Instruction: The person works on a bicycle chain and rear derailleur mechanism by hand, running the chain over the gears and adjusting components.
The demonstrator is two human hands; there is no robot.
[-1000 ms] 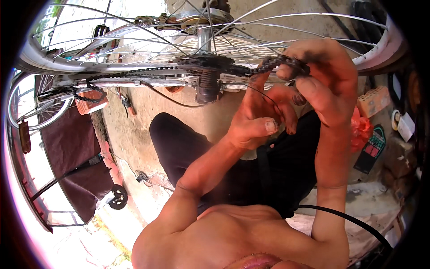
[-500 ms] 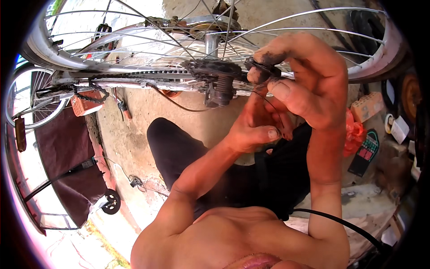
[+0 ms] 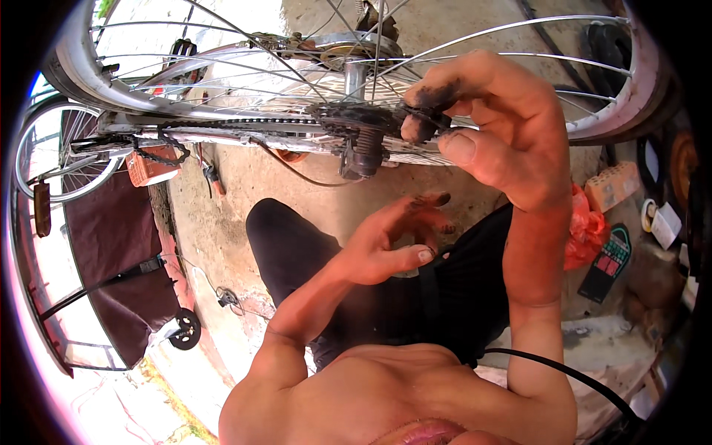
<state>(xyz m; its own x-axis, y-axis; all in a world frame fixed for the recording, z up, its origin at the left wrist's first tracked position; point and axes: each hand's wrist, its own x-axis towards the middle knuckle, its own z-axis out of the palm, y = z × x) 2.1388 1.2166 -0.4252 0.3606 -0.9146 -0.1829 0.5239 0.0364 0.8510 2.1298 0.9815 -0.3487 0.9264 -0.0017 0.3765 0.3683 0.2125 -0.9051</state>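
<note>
My right hand [image 3: 512,133] pinches a small black, greasy part [image 3: 426,119] between thumb and fingers, just right of the bicycle wheel's hub. Its exact kind cannot be made out. Grease blackens the fingertips. Immediately left of the part are the dark sprockets [image 3: 345,115], with the rear derailleur [image 3: 366,152] hanging below them. My left hand [image 3: 386,241] hovers over my lap, fingers apart and nothing in them, its fingertips smudged black. The bicycle chain [image 3: 245,121] runs leftward from the sprockets.
The spoked wheel's rim [image 3: 649,111] arches across the far side. To the left are a brick [image 3: 150,169], a screwdriver-like tool [image 3: 213,178] and a maroon cloth-covered frame [image 3: 111,230]. A red plastic bag [image 3: 586,226], another brick [image 3: 614,185] and a dark flip-flop [image 3: 607,267] lie right.
My left hand has drawn away from beside the right hand, down and to the left, and its fingers have spread. My right hand has shifted slightly left with the black part, closer to the sprockets.
</note>
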